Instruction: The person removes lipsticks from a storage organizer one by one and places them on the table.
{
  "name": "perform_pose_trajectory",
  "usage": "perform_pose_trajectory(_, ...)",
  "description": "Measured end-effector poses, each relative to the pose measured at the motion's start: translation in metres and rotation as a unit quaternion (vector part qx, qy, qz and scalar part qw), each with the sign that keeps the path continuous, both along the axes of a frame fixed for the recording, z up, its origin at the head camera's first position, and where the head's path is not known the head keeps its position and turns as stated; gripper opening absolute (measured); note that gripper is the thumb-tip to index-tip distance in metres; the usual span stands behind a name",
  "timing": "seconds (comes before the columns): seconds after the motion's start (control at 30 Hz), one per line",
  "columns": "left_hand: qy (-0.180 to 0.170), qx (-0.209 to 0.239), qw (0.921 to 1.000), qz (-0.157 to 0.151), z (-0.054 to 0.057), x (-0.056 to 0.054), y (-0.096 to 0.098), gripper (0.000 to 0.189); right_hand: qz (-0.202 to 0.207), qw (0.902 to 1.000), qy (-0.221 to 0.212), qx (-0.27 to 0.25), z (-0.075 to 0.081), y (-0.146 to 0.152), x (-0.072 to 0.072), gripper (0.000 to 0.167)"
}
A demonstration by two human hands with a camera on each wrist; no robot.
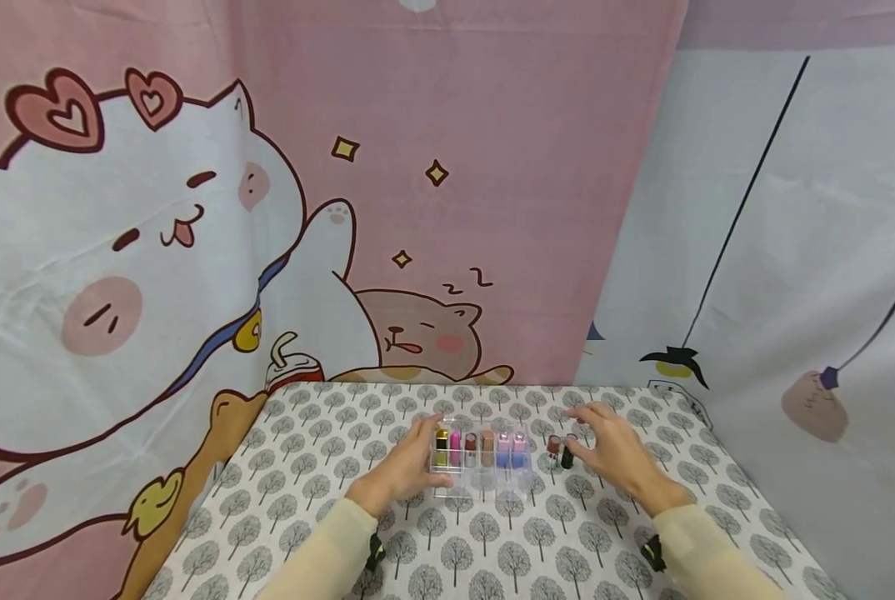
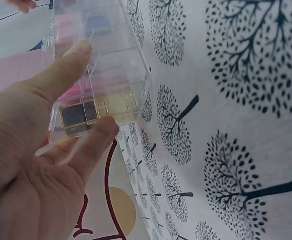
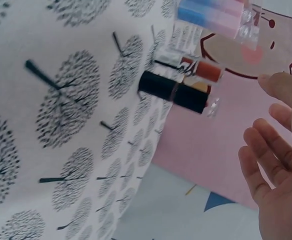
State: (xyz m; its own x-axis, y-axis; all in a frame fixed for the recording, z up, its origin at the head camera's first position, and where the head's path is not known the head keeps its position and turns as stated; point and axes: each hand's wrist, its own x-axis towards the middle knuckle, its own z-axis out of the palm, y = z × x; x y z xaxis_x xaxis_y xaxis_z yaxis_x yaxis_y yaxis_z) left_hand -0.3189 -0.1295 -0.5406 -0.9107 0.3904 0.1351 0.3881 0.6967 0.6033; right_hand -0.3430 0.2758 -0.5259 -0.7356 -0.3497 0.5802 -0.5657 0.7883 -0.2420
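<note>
A clear plastic lipstick organizer (image 1: 485,482) stands on the table, several lipsticks in the back row of its compartments. My left hand (image 1: 400,471) grips its left end, thumb on the near side and fingers round the end beside a black-and-gold lipstick (image 2: 78,118). Further right in the box are a magenta lipstick (image 1: 456,448) and two pink-and-blue ones. Outside the box, to its right, a black lipstick (image 3: 173,92) and a clear tube with a red-brown top (image 3: 208,71) stand upright. My right hand (image 1: 616,454) is just right of these two, fingers apart, holding nothing.
A white cloth with grey tree prints (image 1: 290,467) covers the table. Behind it hangs a pink curtain (image 1: 492,208) with cartoon animals, and a pale curtain (image 1: 792,250) hangs at the right.
</note>
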Motion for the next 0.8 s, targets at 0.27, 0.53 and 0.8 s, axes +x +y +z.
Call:
perform_pose_trajectory(0.27, 0.001, -0.012, 0.9999, -0.01, 0.0, -0.004, -0.002, 0.117, 0.019, 0.9995, 0.007, 0.024, 0.009, -0.02, -0.002, 0.048)
perform_pose_trajectory(0.53, 0.018, -0.017, 0.9996, -0.015, -0.006, -0.008, -0.002, 0.116, 0.049, 0.9971, -0.009, 0.057, 0.008, -0.042, -0.009, 0.045)
perform_pose_trajectory(0.8, 0.005, 0.006, 0.9997, -0.021, -0.004, -0.008, -0.002, 0.117, 0.066, 0.9929, -0.036, 0.092, 0.003, -0.054, -0.014, 0.04)
